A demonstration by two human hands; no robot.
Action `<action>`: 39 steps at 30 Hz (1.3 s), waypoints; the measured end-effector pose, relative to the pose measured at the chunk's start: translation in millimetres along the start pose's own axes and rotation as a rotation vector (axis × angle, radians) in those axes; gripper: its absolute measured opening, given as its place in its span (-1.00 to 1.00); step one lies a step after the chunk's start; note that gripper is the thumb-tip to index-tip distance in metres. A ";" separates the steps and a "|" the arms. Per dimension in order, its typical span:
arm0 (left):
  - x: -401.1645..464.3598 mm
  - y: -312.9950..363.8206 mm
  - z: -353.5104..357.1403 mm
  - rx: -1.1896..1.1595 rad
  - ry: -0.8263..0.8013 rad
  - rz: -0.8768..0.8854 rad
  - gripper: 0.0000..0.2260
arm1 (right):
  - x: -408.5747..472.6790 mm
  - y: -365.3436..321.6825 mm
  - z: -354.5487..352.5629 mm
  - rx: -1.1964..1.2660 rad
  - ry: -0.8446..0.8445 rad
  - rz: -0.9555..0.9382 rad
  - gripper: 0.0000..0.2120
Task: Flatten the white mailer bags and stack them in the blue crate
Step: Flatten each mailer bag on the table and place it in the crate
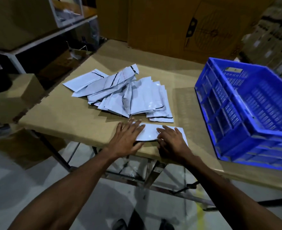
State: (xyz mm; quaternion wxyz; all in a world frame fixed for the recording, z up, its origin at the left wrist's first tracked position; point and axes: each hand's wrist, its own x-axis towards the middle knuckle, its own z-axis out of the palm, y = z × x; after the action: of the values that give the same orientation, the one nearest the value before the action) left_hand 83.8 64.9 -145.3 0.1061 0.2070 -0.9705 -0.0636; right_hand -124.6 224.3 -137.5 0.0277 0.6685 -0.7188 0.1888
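- So, one white mailer bag (149, 132) lies flat at the bench (74, 117) front edge, smooth, pale
- left hand (128, 138) and right hand (171, 141) press it, each grip spread flat
- blue crate (246, 113) sits right

Head camera, worn high, facing forward and down

One wide-angle view only, so no second view shares the scene; it looks steeply down over both forearms onto the table (67, 117), close to the near edge; the floor shows below the table; the crate (246, 117) sits at the right of frame; boxes (178, 25) fill the far side, bent by the lens.
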 end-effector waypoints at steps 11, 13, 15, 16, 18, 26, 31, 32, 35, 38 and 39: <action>14.8 9.9 1.8 -0.230 0.027 -0.077 -0.48 | -8.9 -15.3 -24.4 -0.307 -0.156 -0.447 -0.80; 14.3 9.3 0.8 -0.326 0.059 -0.098 -0.44 | 0.8 -13.0 -26.8 -0.301 -0.212 -0.390 -0.82; 16.3 7.9 5.0 -0.398 0.103 -0.155 -0.40 | 9.8 -17.2 -39.9 -0.254 -0.257 -0.288 -0.80; 17.9 8.3 7.9 -0.421 0.132 -0.193 -0.38 | 13.7 -18.9 -50.7 -0.267 -0.298 -0.250 -0.79; 23.6 12.3 10.1 -0.426 0.174 -0.273 -0.26 | 18.5 -14.9 -74.0 -0.307 -0.326 -0.186 -0.81; 47.7 74.3 19.6 -0.160 -0.007 -0.200 -0.29 | 26.3 35.1 -195.6 -0.024 0.084 0.059 -0.56; 79.4 122.0 25.1 -0.151 -0.111 -0.144 -0.32 | 26.1 75.2 -253.2 -0.003 0.162 0.189 -0.54; 85.0 130.3 27.4 -0.153 -0.131 -0.143 -0.32 | 24.2 84.2 -263.8 -0.009 0.165 0.218 -0.54; 99.8 151.2 34.2 -0.140 -0.171 -0.145 -0.36 | 16.7 106.2 -289.8 -0.033 0.193 0.284 -0.54; 111.9 168.3 41.3 -0.115 -0.185 -0.178 -0.40 | 10.5 125.2 -312.1 -0.073 0.219 0.318 -0.55; 114.6 173.9 42.7 -0.102 -0.180 -0.195 -0.40 | 8.7 133.0 -318.7 -0.084 0.216 0.324 -0.56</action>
State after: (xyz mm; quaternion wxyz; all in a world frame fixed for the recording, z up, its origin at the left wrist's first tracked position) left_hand -95.8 178.3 -137.1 0.0222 0.2883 -0.9468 -0.1413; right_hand -322.5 318.9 129.3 0.1018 0.5183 -0.8171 0.2310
